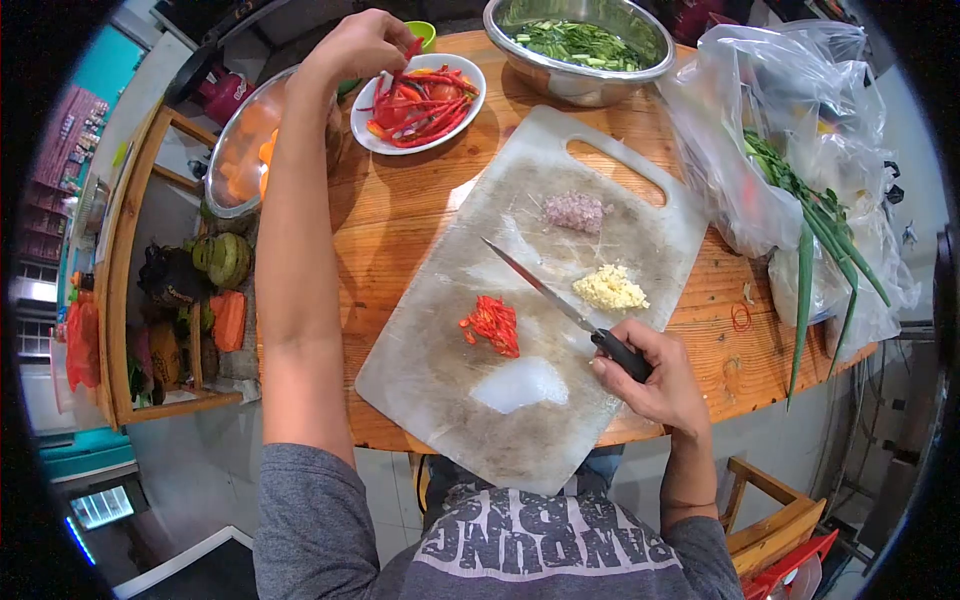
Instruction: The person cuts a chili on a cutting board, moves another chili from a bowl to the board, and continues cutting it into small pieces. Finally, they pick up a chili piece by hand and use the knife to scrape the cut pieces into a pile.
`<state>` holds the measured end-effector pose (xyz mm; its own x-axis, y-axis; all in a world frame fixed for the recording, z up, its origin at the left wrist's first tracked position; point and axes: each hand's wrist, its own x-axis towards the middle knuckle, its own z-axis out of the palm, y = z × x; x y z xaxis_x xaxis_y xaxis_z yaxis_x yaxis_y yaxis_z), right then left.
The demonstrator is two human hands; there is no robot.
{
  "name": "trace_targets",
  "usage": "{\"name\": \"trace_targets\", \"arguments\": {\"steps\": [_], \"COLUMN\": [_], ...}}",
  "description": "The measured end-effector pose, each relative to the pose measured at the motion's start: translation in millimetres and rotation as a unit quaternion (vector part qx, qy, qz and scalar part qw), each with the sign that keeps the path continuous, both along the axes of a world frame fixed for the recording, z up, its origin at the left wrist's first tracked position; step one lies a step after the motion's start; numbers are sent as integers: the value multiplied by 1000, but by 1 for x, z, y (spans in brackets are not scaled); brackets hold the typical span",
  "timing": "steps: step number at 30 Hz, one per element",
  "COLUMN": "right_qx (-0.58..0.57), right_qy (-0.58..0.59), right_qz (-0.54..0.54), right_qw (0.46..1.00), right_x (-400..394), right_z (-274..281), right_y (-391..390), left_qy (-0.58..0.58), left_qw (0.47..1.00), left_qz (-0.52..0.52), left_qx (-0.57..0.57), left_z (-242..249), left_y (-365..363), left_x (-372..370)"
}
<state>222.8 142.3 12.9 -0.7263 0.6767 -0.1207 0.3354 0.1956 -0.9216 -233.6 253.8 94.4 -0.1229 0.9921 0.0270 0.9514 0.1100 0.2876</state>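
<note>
My left hand (365, 45) reaches over a white plate (473, 72) of red chilies (425, 108), its fingers pinched on one red chili (413, 48). The black handle of a knife (545, 290) is wrapped in my right hand (655, 375), with the blade pointing up and left over the white cutting board (430, 270). On the board lie chopped red chili (491, 327), minced garlic (612, 288) and a heap of minced shallot (575, 212). A pale, translucent piece (520, 386) rests near the board's lower part.
A metal bowl (580, 85) of cut greens in water stands at the back. Orange slices fill another metal bowl (235, 165) at left. Plastic bags (780, 100) with spring onions (815, 225) occupy the right edge. A red rubber band (740, 317) lies on the wooden table (385, 225).
</note>
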Motion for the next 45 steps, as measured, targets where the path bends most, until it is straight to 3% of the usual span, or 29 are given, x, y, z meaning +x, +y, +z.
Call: {"name": "trace_targets", "arguments": {"steps": [5,8,11,14,19,22,25,29,35,42,45], "right_qx": [-5,-2,-5,-8,6,-10,-18,-12,-14,-6,0], "right_qy": [12,10,6,10,9,8,10,9,3,0,-7], "right_qz": [-5,-2,-1,-3,1,3,-1,-4,-4,-2,1], "right_qw": [1000,1000,1000,1000,1000,1000,1000,1000,1000,1000,1000], "right_x": [1,0,0,0,0,-1,-1,0,0,0,0], "right_z": [-3,-3,-3,-1,-1,-1,-2,-4,-3,-3,-1], "right_y": [-1,-1,0,-1,-1,-1,-1,-1,-2,-1,-1], "left_qy": [-106,-67,20,86,61,53,70,120,86,-45,-4], "left_qw": [993,986,996,987,993,996,996,991,993,995,995], "left_qz": [-43,-88,-70,-134,-89,-39,-61,-27,-53,-42,-76], "left_qx": [26,121,56,19,-40,54,17,50,63,75,69], "left_z": [-14,-6,11,3,-19,-27,-42,-54,-35,5,1], "left_y": [10,7,-4,-10,-7,5,16,16,2,-13,-9], "left_x": [-1,11,32,44,40,30,22,27,24,31,34]}}
